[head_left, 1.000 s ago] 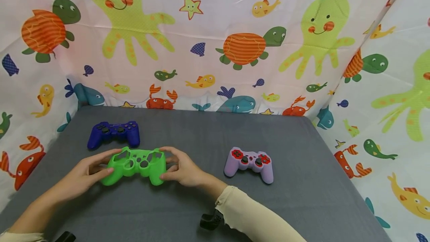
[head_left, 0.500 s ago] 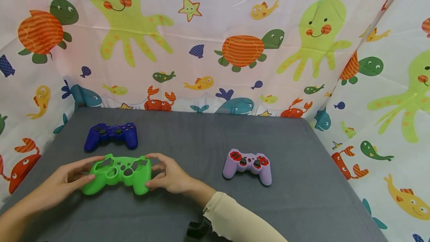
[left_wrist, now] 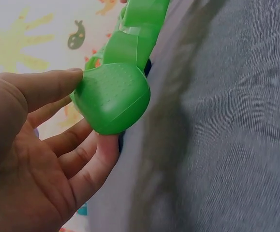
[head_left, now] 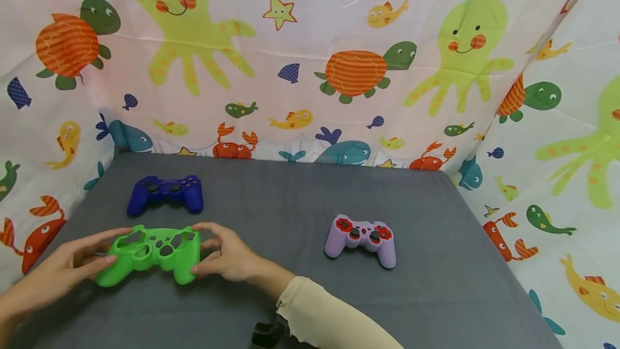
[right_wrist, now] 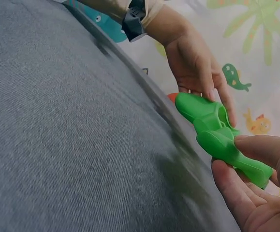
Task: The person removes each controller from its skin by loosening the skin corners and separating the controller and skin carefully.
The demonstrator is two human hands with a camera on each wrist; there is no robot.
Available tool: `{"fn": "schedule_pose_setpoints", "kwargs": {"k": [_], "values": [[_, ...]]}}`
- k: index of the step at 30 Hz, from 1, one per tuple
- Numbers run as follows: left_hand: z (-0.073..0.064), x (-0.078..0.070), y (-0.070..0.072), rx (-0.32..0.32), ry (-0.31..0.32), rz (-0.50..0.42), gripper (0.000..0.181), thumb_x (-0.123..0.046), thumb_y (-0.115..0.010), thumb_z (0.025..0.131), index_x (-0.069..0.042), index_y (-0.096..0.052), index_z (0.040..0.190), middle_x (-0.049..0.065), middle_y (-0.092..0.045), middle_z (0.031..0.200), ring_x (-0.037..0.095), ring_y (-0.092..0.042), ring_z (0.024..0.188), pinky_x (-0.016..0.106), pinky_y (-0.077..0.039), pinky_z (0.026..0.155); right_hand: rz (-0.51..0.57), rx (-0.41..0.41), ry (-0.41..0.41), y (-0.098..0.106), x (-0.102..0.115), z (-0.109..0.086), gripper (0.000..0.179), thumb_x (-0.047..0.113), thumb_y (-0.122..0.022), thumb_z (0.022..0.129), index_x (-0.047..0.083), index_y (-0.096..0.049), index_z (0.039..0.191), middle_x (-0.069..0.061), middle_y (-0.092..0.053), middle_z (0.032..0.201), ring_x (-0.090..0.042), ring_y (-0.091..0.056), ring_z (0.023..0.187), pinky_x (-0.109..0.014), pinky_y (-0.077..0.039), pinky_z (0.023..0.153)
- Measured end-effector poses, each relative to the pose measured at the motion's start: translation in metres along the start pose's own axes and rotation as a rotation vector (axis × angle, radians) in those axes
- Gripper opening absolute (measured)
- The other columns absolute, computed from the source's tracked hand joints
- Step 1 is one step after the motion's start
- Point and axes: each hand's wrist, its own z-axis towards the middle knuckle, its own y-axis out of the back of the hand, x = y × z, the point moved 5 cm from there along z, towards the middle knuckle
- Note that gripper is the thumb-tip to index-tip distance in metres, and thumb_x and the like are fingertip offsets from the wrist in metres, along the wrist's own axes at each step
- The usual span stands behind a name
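Grey tabletop (head_left: 445,279); sea-animal-print fabric (head_left: 310,36) behind, both sides.

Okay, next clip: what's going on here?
A person's left hand and right hand grip a green controller shell by its two ends, holding it above the grey surface. A blue controller lies just beyond it, and a purple one with red button areas lies farther right; neither hand touches those.
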Motion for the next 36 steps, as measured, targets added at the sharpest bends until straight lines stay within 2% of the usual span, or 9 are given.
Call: {"fn": "schedule_pose_setpoints", "kwargs": {"k": [6,12,14,19,24,31,33,35,36], "values": [[-0.007,0.018,0.006,-0.018,0.048,0.057,0.060,-0.031,-0.057,0.104,-0.005,-0.038,0.155,-0.046,-0.034,0.119,0.005,-0.056,0.081,0.030,-0.045,0.060,0.002,0.015,-0.022,-0.014,-0.002,0.010,0.076,-0.013,-0.069,0.087,0.015,-0.041,0.152,-0.025,-0.066,0.128,-0.039,-0.075,0.095,-0.033,-0.061,0.076],[-0.008,0.038,0.017,-0.086,-0.073,0.135,0.055,-0.020,-0.063,0.101,-0.003,-0.046,0.150,-0.051,-0.033,0.124,-0.024,-0.047,0.098,0.019,-0.049,0.067,0.008,0.013,-0.055,-0.026,-0.003,0.018,0.073,-0.014,-0.066,0.089,0.015,-0.043,0.151,-0.024,-0.067,0.126,-0.045,-0.073,0.095,-0.033,-0.062,0.073],[-0.008,0.047,0.021,-0.083,-0.068,0.161,0.056,-0.023,-0.064,0.101,-0.005,-0.046,0.150,-0.051,-0.031,0.124,-0.028,-0.043,0.102,0.018,-0.051,0.071,0.010,0.009,-0.065,-0.031,-0.003,0.020,0.071,-0.014,-0.065,0.090,0.016,-0.043,0.150,-0.021,-0.068,0.123,-0.046,-0.072,0.094,-0.033,-0.062,0.072],[-0.008,0.066,0.024,-0.019,0.020,0.160,0.063,-0.033,-0.060,0.103,-0.011,-0.036,0.157,-0.050,-0.025,0.120,-0.023,-0.046,0.095,0.027,-0.050,0.062,0.025,-0.010,-0.095,-0.041,-0.004,0.025,0.069,-0.014,-0.064,0.090,0.018,-0.045,0.149,-0.011,-0.070,0.115,-0.045,-0.073,0.090,-0.034,-0.062,0.070],[-0.006,0.070,0.024,0.001,0.032,0.152,0.065,-0.033,-0.058,0.103,-0.012,-0.032,0.159,-0.040,-0.033,0.128,-0.014,-0.052,0.091,0.031,-0.047,0.056,0.036,-0.045,-0.108,-0.042,-0.005,0.028,0.069,-0.015,-0.065,0.090,0.020,-0.047,0.147,-0.006,-0.069,0.109,-0.044,-0.073,0.088,-0.034,-0.062,0.069],[-0.003,0.073,0.022,0.022,0.059,0.159,0.068,-0.039,-0.057,0.103,-0.013,-0.029,0.160,-0.042,-0.026,0.126,-0.016,-0.052,0.094,0.031,-0.044,0.058,0.031,-0.063,-0.109,-0.041,-0.009,0.030,0.070,-0.014,-0.066,0.089,0.020,-0.047,0.147,-0.005,-0.069,0.108,-0.049,-0.072,0.089,-0.034,-0.061,0.068],[-0.002,0.073,0.022,0.022,0.060,0.173,0.068,-0.039,-0.057,0.103,-0.011,-0.030,0.160,-0.042,-0.026,0.128,-0.010,-0.056,0.098,0.030,-0.043,0.060,0.035,-0.067,-0.112,-0.042,-0.011,0.030,0.070,-0.015,-0.066,0.088,0.019,-0.047,0.147,-0.006,-0.068,0.107,-0.050,-0.071,0.089,-0.034,-0.062,0.068],[-0.002,0.072,0.022,0.013,0.047,0.194,0.068,-0.039,-0.058,0.103,-0.010,-0.032,0.159,-0.042,-0.028,0.130,0.002,-0.063,0.102,0.032,-0.049,0.067,0.035,-0.075,-0.116,-0.042,-0.013,0.030,0.070,-0.015,-0.066,0.088,0.019,-0.047,0.146,-0.005,-0.068,0.106,-0.051,-0.071,0.088,-0.034,-0.061,0.067],[-0.002,0.071,0.022,0.008,0.041,0.199,0.067,-0.038,-0.058,0.103,-0.009,-0.034,0.158,-0.044,-0.027,0.129,0.003,-0.063,0.103,0.034,-0.052,0.070,0.031,-0.080,-0.118,-0.042,-0.013,0.030,0.070,-0.015,-0.066,0.088,0.018,-0.048,0.146,-0.005,-0.068,0.106,-0.051,-0.071,0.088,-0.034,-0.061,0.066]]}}
